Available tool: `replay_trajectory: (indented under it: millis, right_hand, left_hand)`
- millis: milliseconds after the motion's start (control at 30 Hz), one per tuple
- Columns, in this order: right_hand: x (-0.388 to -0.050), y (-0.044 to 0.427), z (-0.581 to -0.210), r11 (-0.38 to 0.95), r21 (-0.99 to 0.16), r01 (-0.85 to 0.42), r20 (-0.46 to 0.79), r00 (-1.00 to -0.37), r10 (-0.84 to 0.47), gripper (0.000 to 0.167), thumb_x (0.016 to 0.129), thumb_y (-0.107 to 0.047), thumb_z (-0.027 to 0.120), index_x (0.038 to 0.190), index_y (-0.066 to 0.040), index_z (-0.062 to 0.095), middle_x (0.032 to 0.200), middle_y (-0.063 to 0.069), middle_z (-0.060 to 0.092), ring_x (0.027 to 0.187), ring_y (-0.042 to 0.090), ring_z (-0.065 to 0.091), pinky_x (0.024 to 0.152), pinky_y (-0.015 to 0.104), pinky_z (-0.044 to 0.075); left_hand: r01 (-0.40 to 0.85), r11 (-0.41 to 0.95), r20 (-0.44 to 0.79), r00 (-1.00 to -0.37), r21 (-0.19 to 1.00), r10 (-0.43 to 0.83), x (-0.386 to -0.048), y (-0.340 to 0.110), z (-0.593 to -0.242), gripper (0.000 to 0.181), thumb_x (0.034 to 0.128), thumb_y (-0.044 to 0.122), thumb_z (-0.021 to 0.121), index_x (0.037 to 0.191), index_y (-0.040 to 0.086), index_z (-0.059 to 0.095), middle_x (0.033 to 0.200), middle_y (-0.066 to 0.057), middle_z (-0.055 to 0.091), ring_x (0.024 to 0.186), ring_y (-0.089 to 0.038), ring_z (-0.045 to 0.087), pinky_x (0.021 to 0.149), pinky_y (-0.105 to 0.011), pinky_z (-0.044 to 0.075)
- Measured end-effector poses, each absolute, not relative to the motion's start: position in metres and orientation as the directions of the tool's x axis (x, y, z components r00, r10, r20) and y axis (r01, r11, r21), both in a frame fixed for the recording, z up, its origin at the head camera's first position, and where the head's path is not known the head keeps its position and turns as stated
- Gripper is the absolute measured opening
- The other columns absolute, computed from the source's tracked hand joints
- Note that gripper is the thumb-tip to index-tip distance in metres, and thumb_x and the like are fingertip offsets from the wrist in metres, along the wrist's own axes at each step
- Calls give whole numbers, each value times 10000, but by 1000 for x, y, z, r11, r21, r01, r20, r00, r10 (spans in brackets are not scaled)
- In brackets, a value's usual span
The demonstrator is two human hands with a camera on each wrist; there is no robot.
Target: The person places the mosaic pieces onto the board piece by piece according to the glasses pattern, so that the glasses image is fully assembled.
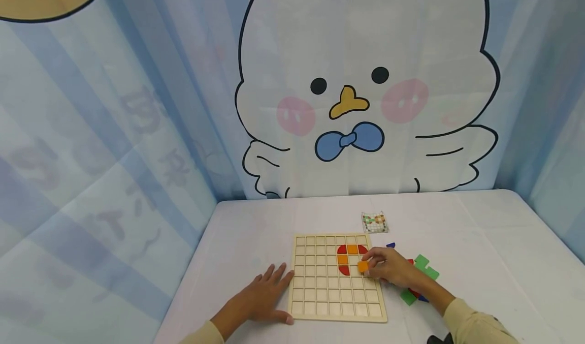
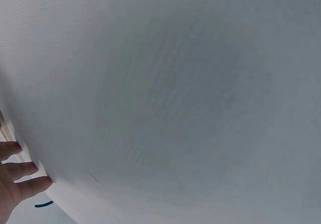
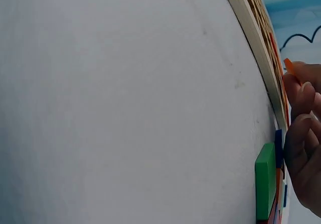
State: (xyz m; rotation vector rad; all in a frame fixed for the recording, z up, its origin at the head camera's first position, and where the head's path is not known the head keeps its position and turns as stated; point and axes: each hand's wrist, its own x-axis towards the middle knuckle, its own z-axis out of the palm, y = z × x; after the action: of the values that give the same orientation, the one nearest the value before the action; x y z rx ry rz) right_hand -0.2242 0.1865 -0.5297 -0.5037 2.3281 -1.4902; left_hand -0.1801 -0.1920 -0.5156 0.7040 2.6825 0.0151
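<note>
Over the right side of a wooden grid board point(image 1: 315, 295) rn: an orange square point(image 1: 363, 266), pinched btwn the thumb and fingers of my right hand point(image 1: 393, 269). Can't tell if it's touching the wood or just above it. Board's lying flat on the table point(image 1: 256, 222). Few pcs already in its upper right cells: top row goes red corner point(image 1: 342, 249), orange tile point(image 1: 352, 249), red corner, then another orange under the left red & one more red below that. My left hand point(image 1: 267, 298) is well apart from the right, fingers spread, resting on the table w/ fingertips and thumb at the board's left edge. Loose pile w/ green pcs point(image 1: 408, 297) plus some red & blue is partly hidden by my right forearm, and a blue pc point(image 1: 390, 245) sits just past that hand. Small printed card point(image 1: 375, 222) lies beyond the board's far edge. Bg = light blue curtain point(image 1: 105, 146) w/ a big white cartoon bird point(image 1: 349, 44)
</note>
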Motion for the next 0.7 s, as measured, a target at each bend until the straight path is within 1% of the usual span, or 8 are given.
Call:
replay_trajectory:
  millis: [133, 300, 400, 533, 700]
  right_hand:
    - [-224, 180, -530, 416, -896, -152, -70, -879, -472, 307, 889, -134, 749, 1137, 15, 647, 866, 57, 633, 583, 103, 547, 526, 221, 489]
    - [-223, 174, -530, 461, -862, -212, -39, -878, -477, 269, 875, -132, 762, 1097, -1, 684, 848, 24, 635, 631, 73, 546, 532, 203, 468]
    - [-223, 170, -529, 494, -832, -251, -19, -879, -477, 265, 868, -146, 773, 1084, -14, 695, 829, -3, 632, 667, 61, 535, 562, 198, 454]
    - [-223, 166, -529, 551, -789, -271, -18, -887, -461, 248, 862, -178, 792, 1066, -64, 707, 797, -44, 605, 701, 60, 527, 617, 200, 436]
    - [-223, 162, -526, 610, -751, -252, -44, -903, -427, 225, 844, -181, 811, 1031, -103, 713, 768, -60, 581, 706, 86, 525, 640, 217, 414]
  left_hand:
    - [473, 875, -346, -808, 99, 476, -181, -192, -516, 1094, 752, 858, 552, 1608, 256, 233, 1680, -105, 203, 1511, -419, 256, 1101, -612, 386]
    - [471, 877, -351, -809, 94, 472, -182, -191, -518, 1097, 748, 863, 548, 1609, 263, 227, 1681, -102, 199, 1512, -416, 254, 1104, -607, 385]
    - [473, 877, -351, -808, 92, 473, -181, -191, -518, 1099, 748, 860, 551, 1609, 258, 228, 1679, -109, 201, 1512, -417, 254, 1105, -606, 385]
    - [478, 874, -349, -807, 86, 476, -180, -191, -517, 1097, 751, 858, 548, 1608, 253, 230, 1677, -115, 206, 1509, -420, 259, 1102, -606, 389]
    - [480, 873, -349, -807, 83, 476, -180, -191, -516, 1093, 755, 859, 543, 1609, 252, 230, 1678, -114, 203, 1511, -418, 257, 1102, -603, 390]
